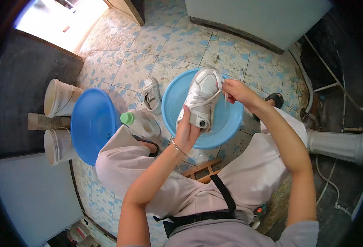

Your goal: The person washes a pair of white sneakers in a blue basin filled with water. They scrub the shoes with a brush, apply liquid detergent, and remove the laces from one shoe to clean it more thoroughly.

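Observation:
A white sneaker [202, 92] is held over a light blue basin [170, 99] on the floor, its toe pointing away from me. My left hand [186, 132] is closed round the heel end of the shoe. A white shoelace [219, 85] runs from the shoe's right side to my right hand [240, 92], whose fingers are pinched on it. The other shoe of the same kind, a whitish sneaker [152, 96], stands on the tiles just left of the basin. Next to it is a translucent jug with a green cap [127, 118].
A larger blue basin [91, 123] leans on edge at the left, by two white buckets [60, 98]. At the right stands a white pedestal [338, 146] near pipes and hoses. A pale cabinet [255, 18] is at the back, and an open doorway [62, 24] lies far left.

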